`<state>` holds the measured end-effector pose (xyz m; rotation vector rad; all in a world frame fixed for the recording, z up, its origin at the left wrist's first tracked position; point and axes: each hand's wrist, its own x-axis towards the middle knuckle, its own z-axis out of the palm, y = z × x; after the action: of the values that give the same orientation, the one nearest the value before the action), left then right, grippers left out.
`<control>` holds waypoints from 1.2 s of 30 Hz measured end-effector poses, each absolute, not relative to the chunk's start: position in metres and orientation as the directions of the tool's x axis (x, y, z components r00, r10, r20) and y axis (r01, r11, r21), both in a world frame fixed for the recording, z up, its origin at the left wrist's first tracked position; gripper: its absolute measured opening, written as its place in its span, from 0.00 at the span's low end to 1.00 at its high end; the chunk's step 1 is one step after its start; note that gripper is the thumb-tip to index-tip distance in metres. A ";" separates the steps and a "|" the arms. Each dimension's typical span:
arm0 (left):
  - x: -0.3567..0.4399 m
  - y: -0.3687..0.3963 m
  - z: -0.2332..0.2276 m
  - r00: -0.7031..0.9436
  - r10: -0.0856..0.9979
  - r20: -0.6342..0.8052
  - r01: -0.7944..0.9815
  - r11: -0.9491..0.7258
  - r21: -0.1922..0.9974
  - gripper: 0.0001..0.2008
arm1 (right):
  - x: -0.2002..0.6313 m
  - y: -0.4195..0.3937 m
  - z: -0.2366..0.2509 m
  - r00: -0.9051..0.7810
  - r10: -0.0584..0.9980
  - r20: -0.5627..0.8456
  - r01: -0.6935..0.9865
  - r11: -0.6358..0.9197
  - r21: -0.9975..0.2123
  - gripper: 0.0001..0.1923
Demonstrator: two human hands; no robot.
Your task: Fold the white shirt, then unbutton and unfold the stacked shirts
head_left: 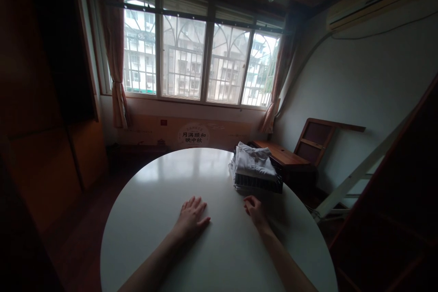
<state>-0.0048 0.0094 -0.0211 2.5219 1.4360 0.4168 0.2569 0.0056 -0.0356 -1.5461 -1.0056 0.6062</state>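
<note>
My left hand (pixel 192 216) lies flat, palm down, on a round white table (pixel 160 200), fingers spread, holding nothing. My right hand (pixel 255 211) rests on the table a little to the right, fingers loosely curled and empty. Just beyond the right hand stands a dark wire basket (pixel 260 182) with a stack of folded clothes (pixel 253 162); a white collared shirt lies on top. Neither hand touches the basket.
A barred window (pixel 201 61) with pinkish curtains fills the far wall. A wooden desk (pixel 284 155) and a tilted wooden frame (pixel 316 139) stand at the right, beside a white ladder rail (pixel 359 173). Dark wooden cabinets (pixel 44 114) line the left.
</note>
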 end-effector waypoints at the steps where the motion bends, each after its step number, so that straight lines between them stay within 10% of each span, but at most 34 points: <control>1: -0.005 0.010 -0.021 0.485 0.863 0.141 0.803 -0.503 0.318 0.26 | 0.257 0.005 -0.035 0.501 0.854 0.143 0.270 0.002 -0.963 0.11; 36: -0.004 0.010 -0.024 0.477 0.866 0.149 0.798 -0.498 0.341 0.26 | 0.259 0.009 -0.042 0.480 0.866 0.139 0.262 0.010 -0.965 0.11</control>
<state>-0.0043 0.0103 -0.0237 2.4997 1.4328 0.4464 0.2593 0.0091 -0.0418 -1.5310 -1.0208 0.6322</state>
